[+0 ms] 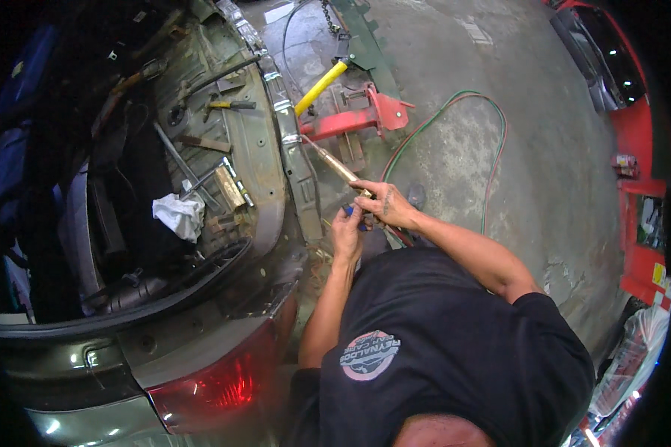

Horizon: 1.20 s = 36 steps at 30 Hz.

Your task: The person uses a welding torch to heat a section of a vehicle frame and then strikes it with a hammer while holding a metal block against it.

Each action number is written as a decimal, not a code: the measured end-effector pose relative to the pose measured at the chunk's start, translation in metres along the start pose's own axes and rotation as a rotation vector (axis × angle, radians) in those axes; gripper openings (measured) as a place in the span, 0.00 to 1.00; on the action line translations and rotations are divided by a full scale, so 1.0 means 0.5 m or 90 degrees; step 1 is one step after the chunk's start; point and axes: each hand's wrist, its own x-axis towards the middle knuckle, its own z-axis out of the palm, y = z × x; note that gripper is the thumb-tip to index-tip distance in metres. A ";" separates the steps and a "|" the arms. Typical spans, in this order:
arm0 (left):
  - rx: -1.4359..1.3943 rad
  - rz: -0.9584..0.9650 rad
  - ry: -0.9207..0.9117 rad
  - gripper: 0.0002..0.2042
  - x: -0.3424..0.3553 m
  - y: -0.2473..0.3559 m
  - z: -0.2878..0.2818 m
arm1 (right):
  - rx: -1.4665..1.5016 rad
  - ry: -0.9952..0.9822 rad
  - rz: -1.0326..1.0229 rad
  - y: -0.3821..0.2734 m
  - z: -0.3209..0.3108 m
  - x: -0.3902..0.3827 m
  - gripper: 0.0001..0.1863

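A brass-coloured gas torch is in my right hand, whose fingers are wrapped round its rear part. Its thin tip points up and left, close to the bare metal sill of the car body. Just below, my left hand is closed at a small blue piece by the torch's rear end; whether that is a valve knob or a separate thing I cannot tell. Green and red hoses loop over the floor and come in under my hands. No flame shows.
A red steel clamp arm and a yellow tube stand beside the sill. On the car's floor pan lie a yellow-and-black hammer, a wooden block and a white rag. The red tail light is near my left arm.
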 end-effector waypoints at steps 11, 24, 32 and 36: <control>-0.007 0.121 0.114 0.12 0.104 0.118 0.010 | 0.072 -0.088 -0.064 -0.029 -0.184 -0.138 0.28; -0.272 0.109 -0.120 0.27 0.186 0.203 0.016 | 0.189 -0.142 0.063 -0.029 -0.293 -0.250 0.33; -0.216 0.092 -0.143 0.21 0.182 0.164 0.009 | 0.205 -0.122 0.075 -0.043 -0.287 -0.228 0.31; -0.196 0.029 -0.089 0.25 0.165 0.112 0.025 | 0.090 -0.060 0.050 -0.043 -0.246 -0.167 0.29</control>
